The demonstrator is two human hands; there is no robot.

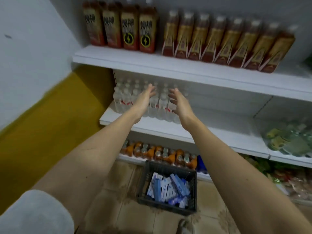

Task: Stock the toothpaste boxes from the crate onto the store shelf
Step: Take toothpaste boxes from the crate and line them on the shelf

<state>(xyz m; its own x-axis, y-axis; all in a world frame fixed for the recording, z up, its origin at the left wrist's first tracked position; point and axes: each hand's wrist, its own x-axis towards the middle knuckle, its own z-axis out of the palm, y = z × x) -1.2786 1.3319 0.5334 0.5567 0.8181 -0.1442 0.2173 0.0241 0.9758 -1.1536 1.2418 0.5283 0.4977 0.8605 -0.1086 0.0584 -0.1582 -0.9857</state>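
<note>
Both arms stretched toward middle shelf [211,132]. Left hand [145,100] and right hand [179,102] open, fingers straight, palms facing each other, holding nothing. Water bottles [121,100] just behind and between hands; touching or not, can't tell. Looks like framing the bottle group, probably to slide it aside and free space for stock, or sizing the gap. Bare shelf run right of bottles, likely target spot.

Toothpaste boxes [168,188] all down in crate [192,191], dark, on tiled floor below the arms, close to bottom shelf. Boxes jumbled, blue-white, some upright, some leaning. None on shelf yet, so stocking seems not started.

Top shelf: brown drink bottles [219,39] in tight row. Bottom shelf: orange bottles [158,152]. Green packs [287,141] far right of middle shelf, blurred.

Next likely: clear space, then bend to crate. Risk: bottles tipping if pushed unevenly.
</note>
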